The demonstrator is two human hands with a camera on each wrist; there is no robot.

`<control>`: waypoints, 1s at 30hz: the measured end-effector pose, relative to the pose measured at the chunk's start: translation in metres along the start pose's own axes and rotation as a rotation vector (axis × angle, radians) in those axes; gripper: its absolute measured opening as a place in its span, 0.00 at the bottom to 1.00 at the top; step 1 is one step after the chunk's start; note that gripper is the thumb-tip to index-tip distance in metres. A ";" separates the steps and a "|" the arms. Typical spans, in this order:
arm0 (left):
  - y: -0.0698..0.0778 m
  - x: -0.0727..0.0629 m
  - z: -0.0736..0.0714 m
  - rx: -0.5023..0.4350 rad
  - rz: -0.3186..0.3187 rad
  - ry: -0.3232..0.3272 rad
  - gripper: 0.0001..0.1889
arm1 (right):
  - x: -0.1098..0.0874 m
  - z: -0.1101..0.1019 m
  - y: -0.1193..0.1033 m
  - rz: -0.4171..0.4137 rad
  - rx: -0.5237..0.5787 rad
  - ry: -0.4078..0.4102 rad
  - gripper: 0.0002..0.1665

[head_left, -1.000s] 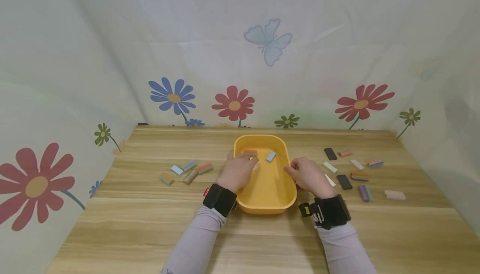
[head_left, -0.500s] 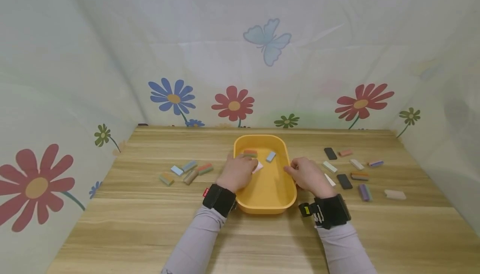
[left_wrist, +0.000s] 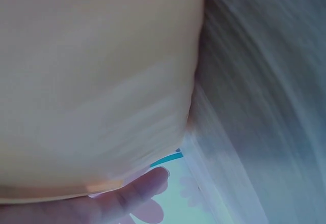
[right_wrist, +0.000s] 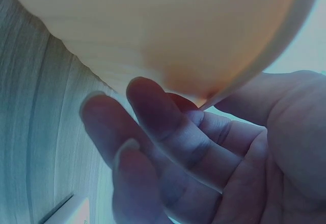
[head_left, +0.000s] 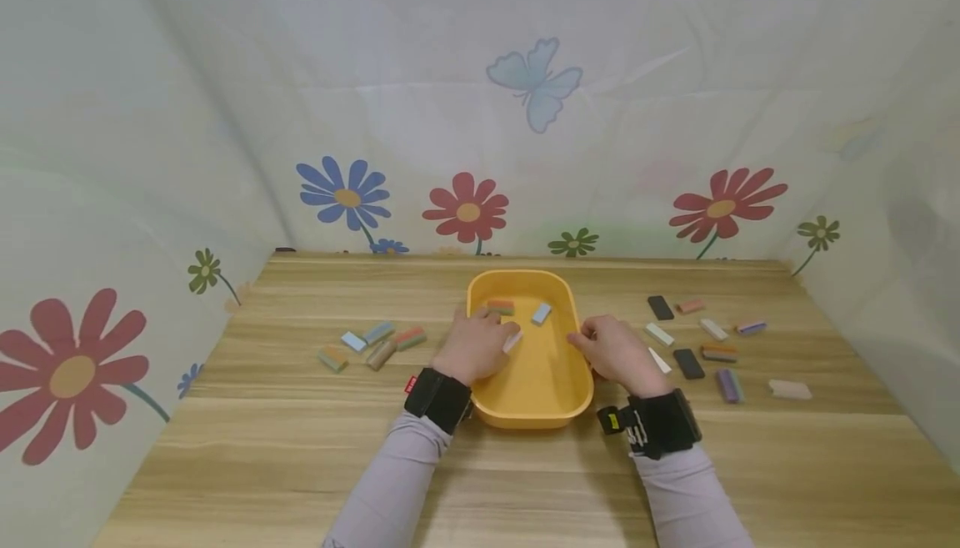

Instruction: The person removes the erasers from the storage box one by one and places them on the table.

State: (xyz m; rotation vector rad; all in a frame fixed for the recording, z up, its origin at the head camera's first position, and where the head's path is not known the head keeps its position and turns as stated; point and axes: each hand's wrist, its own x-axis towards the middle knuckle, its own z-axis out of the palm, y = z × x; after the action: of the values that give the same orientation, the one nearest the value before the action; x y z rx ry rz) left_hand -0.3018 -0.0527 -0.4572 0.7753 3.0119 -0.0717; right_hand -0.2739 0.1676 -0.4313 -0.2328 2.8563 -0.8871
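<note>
My left hand point(head_left: 476, 346) reaches over the left rim of a yellow plastic tray point(head_left: 532, 398), its fingers inside. Its fingertips pinch a small pale pinkish-white block point(head_left: 513, 341), mostly hidden by the hand. The left wrist view shows the tray's outer wall point(left_wrist: 102, 81) and one finger point(left_wrist: 147, 183) outside near the rim. My right hand point(head_left: 615, 352) grips the right rim, thumb over the edge and fingers curled against the outer wall in the right wrist view. Inside the tray lie a red-and-green striped block point(head_left: 501, 307) and a light blue block point(head_left: 542, 314).
Several small blocks lie left of the tray, among them a brown one point(head_left: 382, 354) and a red-and-green one point(head_left: 410, 337). Right of it are several more, including a black one point(head_left: 689, 364), a purple one point(head_left: 727, 385) and a beige one point(head_left: 790, 389). A flowered curtain point(head_left: 405, 131) hangs behind.
The pale block has turned in my left fingertips and now shows a narrower face. My left hand has shifted very slightly; the right hand and tray stay in place.
</note>
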 end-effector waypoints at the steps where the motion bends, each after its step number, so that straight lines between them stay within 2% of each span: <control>1: 0.000 0.000 0.000 -0.006 0.001 0.003 0.20 | 0.000 0.000 0.000 0.000 0.000 0.000 0.16; 10: -0.002 0.002 0.005 -0.027 0.012 0.083 0.06 | 0.001 0.002 0.000 0.002 0.006 0.004 0.16; 16: -0.005 0.002 0.002 -0.135 0.038 0.180 0.11 | 0.001 0.001 0.000 -0.001 -0.004 0.009 0.17; 20: -0.011 -0.003 -0.010 -0.131 0.071 0.298 0.14 | 0.001 0.001 0.000 0.000 -0.006 0.006 0.16; 23: -0.023 -0.011 -0.023 -0.155 0.064 0.389 0.15 | 0.001 0.001 0.001 0.002 -0.007 0.006 0.17; 25: -0.035 -0.017 -0.031 -0.205 0.039 0.426 0.15 | 0.001 0.002 0.001 0.000 -0.011 0.007 0.16; 28: -0.058 -0.026 -0.038 -0.311 -0.027 0.441 0.16 | 0.001 0.002 0.001 0.001 -0.015 0.009 0.16; 30: -0.074 -0.034 -0.040 -0.354 -0.094 0.444 0.16 | 0.001 0.002 0.001 0.003 -0.017 0.008 0.16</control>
State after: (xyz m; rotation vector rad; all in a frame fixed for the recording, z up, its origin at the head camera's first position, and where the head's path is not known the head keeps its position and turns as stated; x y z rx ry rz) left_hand -0.3088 -0.1319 -0.4127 0.6868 3.3098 0.7012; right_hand -0.2749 0.1666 -0.4337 -0.2279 2.8716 -0.8650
